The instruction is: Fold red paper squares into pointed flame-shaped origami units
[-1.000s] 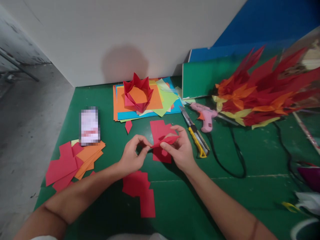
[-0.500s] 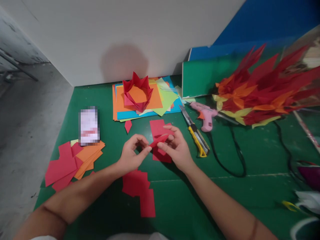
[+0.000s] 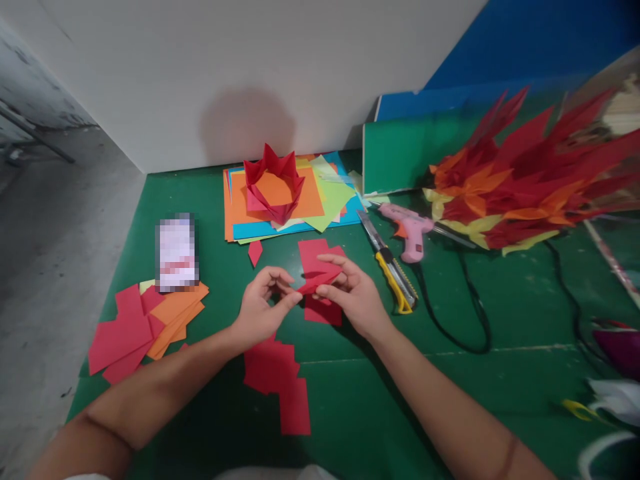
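My left hand (image 3: 260,307) and my right hand (image 3: 353,293) meet above the green table (image 3: 500,293), both pinching a small folded red paper piece (image 3: 320,279). The left fingertips grip its left tip, the right thumb and fingers hold its right part. More red paper squares (image 3: 314,257) lie flat just under and behind the hands. Another group of red squares (image 3: 280,380) lies on the table below my left wrist.
A red folded paper crown (image 3: 273,183) sits on a stack of coloured sheets (image 3: 330,193). A yellow utility knife (image 3: 393,270) and a pink glue gun (image 3: 410,230) lie to the right, with a black cord (image 3: 465,313). Red-orange paper flames (image 3: 525,180) fill the far right. Red and orange pieces (image 3: 150,320) lie left.
The red piece has been folded narrower and tilted between my fingers. Both hands shifted slightly up and left; nothing else moved.
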Available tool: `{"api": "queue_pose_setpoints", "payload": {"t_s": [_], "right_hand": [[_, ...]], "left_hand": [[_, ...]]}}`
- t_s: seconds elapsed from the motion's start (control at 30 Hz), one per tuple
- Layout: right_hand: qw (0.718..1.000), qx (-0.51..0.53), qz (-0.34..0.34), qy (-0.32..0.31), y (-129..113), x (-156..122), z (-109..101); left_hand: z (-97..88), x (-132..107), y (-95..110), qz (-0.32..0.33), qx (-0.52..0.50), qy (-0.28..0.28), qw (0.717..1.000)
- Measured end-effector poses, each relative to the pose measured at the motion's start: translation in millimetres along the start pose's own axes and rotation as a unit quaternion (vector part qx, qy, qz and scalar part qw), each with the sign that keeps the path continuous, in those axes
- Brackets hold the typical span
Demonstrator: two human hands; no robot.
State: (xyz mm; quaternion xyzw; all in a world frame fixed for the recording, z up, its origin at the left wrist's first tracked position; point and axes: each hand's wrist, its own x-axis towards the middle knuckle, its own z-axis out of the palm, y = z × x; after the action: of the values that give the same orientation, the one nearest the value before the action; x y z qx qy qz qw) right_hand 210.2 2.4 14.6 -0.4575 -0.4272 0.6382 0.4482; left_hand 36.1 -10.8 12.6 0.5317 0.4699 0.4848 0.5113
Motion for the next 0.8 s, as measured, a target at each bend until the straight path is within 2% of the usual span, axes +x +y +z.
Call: {"api": "queue_pose_setpoints", "payload": {"t_s": [0.1,0.23,0.53,0.6,0.8], "right_hand": [[1.0,-0.011,-0.015,-0.011,1,0,0],[0.999,-0.022,-0.027,0.009,-1,-1,2],[1.0,0.011,0.02,0.01,-10,7,0],[1.0,0.0,0.012,0.015,-15,11,3],[0.999,-0.036,0.002,-0.015,-31,31,15]], "left_hand": [[0.8,-1,0,0.009,0.01,-0.004,1.0],[2.1,-1,2,0.04,0.044,-0.019,0.998],[-6.2,-1,3,0.132,0.101,-0.074,0.983],[-7.9,-1,4,0.118,0.08,-0.063,0.988],[-7.2,4,3,0.014,-0.018,0.009,1.0]]}}
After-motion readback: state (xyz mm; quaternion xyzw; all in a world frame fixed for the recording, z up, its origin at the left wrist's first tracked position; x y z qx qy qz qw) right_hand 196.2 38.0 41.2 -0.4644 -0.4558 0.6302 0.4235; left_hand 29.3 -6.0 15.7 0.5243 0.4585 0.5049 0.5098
